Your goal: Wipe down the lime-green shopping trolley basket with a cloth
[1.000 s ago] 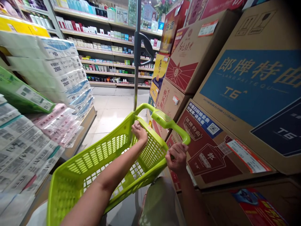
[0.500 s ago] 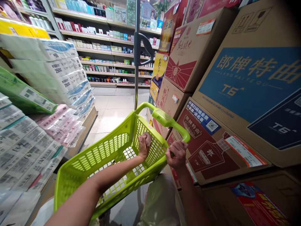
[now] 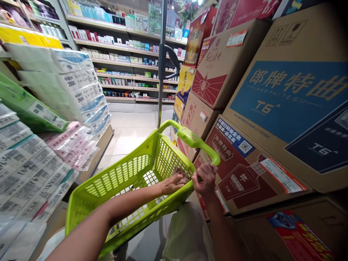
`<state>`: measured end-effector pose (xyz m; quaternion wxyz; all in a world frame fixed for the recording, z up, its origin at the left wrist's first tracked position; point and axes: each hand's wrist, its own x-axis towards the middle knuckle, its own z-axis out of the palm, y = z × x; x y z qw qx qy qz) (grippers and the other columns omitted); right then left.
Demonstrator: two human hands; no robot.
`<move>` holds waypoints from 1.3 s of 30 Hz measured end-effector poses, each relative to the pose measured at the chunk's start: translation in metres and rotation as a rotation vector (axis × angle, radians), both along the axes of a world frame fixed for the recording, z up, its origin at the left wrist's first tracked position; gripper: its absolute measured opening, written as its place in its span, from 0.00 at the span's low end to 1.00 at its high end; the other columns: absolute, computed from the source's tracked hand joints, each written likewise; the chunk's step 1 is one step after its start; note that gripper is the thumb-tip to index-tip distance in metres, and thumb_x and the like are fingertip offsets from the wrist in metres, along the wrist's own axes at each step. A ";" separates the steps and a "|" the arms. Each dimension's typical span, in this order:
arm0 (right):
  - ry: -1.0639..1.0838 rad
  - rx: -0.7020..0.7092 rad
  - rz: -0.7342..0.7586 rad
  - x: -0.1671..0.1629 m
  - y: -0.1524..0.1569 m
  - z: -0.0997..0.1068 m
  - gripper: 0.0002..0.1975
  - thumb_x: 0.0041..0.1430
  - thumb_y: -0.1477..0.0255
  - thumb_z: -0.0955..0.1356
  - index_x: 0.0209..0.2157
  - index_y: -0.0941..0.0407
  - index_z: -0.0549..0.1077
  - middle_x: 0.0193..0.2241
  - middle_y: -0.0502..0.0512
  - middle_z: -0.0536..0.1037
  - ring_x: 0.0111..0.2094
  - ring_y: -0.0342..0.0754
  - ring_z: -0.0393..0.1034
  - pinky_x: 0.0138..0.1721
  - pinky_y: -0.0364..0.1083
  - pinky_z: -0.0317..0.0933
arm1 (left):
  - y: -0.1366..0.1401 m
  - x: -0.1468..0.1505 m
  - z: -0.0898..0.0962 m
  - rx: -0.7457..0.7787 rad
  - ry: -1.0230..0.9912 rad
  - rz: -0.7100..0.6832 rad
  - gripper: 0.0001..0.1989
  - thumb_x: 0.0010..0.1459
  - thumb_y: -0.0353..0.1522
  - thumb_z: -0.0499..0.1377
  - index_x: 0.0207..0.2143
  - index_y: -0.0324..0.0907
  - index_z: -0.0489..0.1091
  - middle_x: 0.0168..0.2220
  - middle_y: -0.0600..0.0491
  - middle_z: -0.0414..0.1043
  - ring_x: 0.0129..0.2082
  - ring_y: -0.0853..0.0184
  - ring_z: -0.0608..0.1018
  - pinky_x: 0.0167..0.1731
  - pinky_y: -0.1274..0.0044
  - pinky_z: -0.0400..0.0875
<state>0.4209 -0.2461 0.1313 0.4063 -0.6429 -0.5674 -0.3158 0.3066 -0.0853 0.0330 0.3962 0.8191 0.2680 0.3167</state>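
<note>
- Cartons (image 3: 239,119) stand close along the right side; tiled floor (image 3: 123,127) leaves more room ahead and left.
- The green basket (image 3: 127,156) slants lengthwise from near left to far right; its near rim (image 3: 163,205) edges the rag's corner.
- Its handle (image 3: 187,137) is gripped low by the right hand (image 3: 205,179), fingers curled tight.
- The left hand (image 3: 174,183) reaches in, fingers bent around the crumpled rag (image 3: 178,169), just beside the right hand.
</note>
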 end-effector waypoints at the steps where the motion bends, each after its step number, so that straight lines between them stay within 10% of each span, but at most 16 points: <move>1: -0.001 -0.002 -0.003 0.000 0.000 0.000 0.11 0.54 0.79 0.66 0.25 0.52 0.60 0.23 0.47 0.65 0.32 0.48 0.62 0.44 0.52 0.53 | 0.004 -0.003 0.001 0.007 0.021 -0.115 0.06 0.55 0.37 0.67 0.30 0.47 0.73 0.33 0.51 0.72 0.43 0.59 0.79 0.48 0.65 0.79; 4: -0.010 0.000 -0.002 0.002 0.003 0.000 0.12 0.54 0.79 0.66 0.24 0.52 0.59 0.23 0.47 0.64 0.32 0.48 0.62 0.43 0.51 0.53 | 0.021 -0.001 0.011 0.051 0.024 -0.358 0.06 0.52 0.34 0.68 0.32 0.48 0.75 0.37 0.51 0.76 0.45 0.61 0.79 0.53 0.68 0.76; 9: 0.001 0.002 -0.012 0.002 0.007 0.000 0.13 0.54 0.78 0.66 0.23 0.52 0.57 0.22 0.47 0.63 0.31 0.48 0.61 0.43 0.51 0.53 | 0.024 0.009 0.016 0.119 -0.163 0.123 0.07 0.65 0.34 0.57 0.41 0.45 0.74 0.51 0.42 0.73 0.60 0.56 0.72 0.61 0.58 0.69; 16: -0.007 0.011 -0.005 0.000 0.006 -0.001 0.13 0.54 0.78 0.66 0.24 0.52 0.57 0.22 0.47 0.63 0.31 0.48 0.60 0.43 0.51 0.53 | 0.008 -0.009 0.004 0.200 -0.076 -0.420 0.09 0.58 0.41 0.66 0.32 0.46 0.77 0.36 0.49 0.77 0.42 0.62 0.81 0.49 0.70 0.78; 20: -0.012 0.019 0.003 0.000 0.007 0.001 0.13 0.54 0.79 0.66 0.24 0.52 0.57 0.22 0.47 0.63 0.31 0.47 0.60 0.42 0.51 0.53 | 0.019 -0.007 0.011 0.356 -0.212 -0.188 0.12 0.69 0.40 0.55 0.44 0.46 0.76 0.47 0.45 0.76 0.51 0.59 0.79 0.55 0.61 0.76; 25: -0.012 0.017 -0.024 0.000 0.007 0.002 0.12 0.53 0.79 0.66 0.24 0.52 0.57 0.22 0.47 0.63 0.31 0.47 0.60 0.41 0.51 0.52 | 0.044 0.007 0.038 0.636 -0.262 -0.246 0.10 0.68 0.39 0.58 0.45 0.49 0.78 0.48 0.48 0.78 0.51 0.60 0.78 0.55 0.63 0.76; 30: -0.017 0.012 -0.010 0.000 0.007 0.001 0.12 0.53 0.78 0.66 0.23 0.53 0.57 0.22 0.47 0.63 0.31 0.47 0.61 0.42 0.50 0.51 | 0.067 0.011 0.075 0.571 -0.250 0.166 0.12 0.70 0.34 0.55 0.45 0.44 0.78 0.49 0.45 0.77 0.52 0.58 0.77 0.51 0.63 0.75; 35: -0.025 0.021 -0.035 0.000 0.008 0.001 0.12 0.53 0.78 0.66 0.23 0.52 0.57 0.22 0.46 0.63 0.30 0.47 0.60 0.42 0.50 0.52 | 0.043 0.014 0.093 0.737 -0.062 -0.388 0.10 0.67 0.32 0.60 0.48 0.47 0.79 0.53 0.50 0.79 0.53 0.61 0.75 0.56 0.66 0.69; 39: -0.037 0.028 -0.060 0.001 0.011 -0.001 0.13 0.54 0.77 0.66 0.23 0.52 0.56 0.22 0.47 0.63 0.31 0.47 0.61 0.43 0.50 0.53 | 0.033 0.022 0.102 0.565 0.027 -0.170 0.12 0.66 0.31 0.59 0.49 0.48 0.79 0.56 0.50 0.78 0.52 0.59 0.75 0.57 0.63 0.66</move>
